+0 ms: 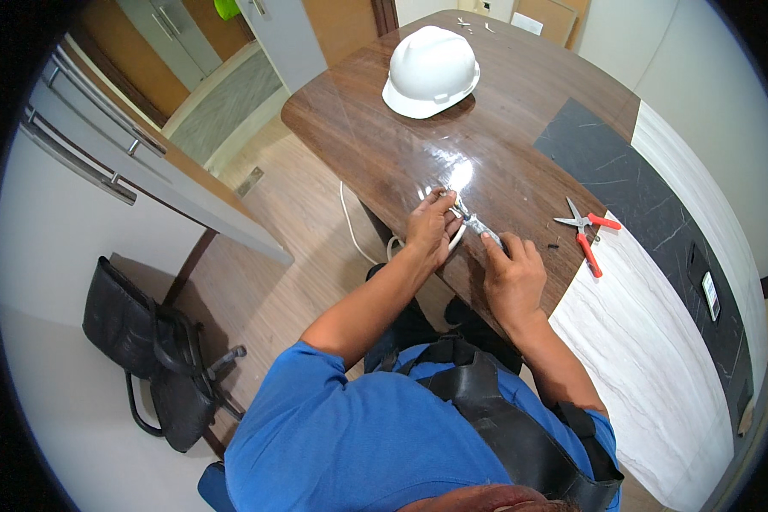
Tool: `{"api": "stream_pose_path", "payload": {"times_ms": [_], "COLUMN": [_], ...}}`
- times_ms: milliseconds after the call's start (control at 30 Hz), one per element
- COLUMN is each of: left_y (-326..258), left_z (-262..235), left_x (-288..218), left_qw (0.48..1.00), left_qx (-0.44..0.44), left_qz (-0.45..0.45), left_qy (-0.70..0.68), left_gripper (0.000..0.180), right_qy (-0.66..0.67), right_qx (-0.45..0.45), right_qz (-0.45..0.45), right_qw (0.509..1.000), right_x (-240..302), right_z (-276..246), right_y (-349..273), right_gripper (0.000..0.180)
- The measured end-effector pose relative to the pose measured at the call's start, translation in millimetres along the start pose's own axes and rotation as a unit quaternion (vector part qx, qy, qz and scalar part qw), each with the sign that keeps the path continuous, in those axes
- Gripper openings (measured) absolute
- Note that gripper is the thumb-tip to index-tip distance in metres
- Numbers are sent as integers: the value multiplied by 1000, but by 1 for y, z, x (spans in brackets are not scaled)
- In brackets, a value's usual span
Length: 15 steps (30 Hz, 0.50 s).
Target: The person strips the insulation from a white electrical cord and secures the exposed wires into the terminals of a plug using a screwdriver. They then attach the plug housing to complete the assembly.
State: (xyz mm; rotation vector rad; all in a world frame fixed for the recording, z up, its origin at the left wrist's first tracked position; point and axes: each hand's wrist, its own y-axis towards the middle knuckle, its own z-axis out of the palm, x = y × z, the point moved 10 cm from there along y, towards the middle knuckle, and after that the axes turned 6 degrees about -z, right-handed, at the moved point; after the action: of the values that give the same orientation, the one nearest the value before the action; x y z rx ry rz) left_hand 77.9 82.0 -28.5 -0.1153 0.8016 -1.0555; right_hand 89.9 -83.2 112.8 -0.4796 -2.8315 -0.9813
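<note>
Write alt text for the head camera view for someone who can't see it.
A person's left hand holds a white cable while the right hand holds a slim grey tool close to it over a brown table. A white hard hat sits beyond; red-handled cutters lie open to the right.

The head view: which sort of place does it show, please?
Probably an office or meeting room: it has a large, polished brown table with curved edges and a black office chair.

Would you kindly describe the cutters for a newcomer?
On the brown tabletop, look right of the person's right hand. The cutters lie spread open where brown meets white; red handles set them apart from the small black piece nearby.
</note>
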Motion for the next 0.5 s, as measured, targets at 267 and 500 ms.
{"api": "stream_pose_path", "payload": {"times_ms": [267,500], "left_y": [-6,1], "left_z": [1,-4], "left_x": [-2,-3], "left_qw": [1000,1000], "left_qx": [-3,4], "left_qz": [1,14], "left_qy": [-5,-2], "left_gripper": [21,23], "right_qy": [4,13], "right_qx": [20,-35], "right_qz": [1,-21], "right_qw": [1000,999], "right_x": [2,-1], "right_z": [-1,-11], "right_y": [1,3], "right_gripper": [37,28]}}
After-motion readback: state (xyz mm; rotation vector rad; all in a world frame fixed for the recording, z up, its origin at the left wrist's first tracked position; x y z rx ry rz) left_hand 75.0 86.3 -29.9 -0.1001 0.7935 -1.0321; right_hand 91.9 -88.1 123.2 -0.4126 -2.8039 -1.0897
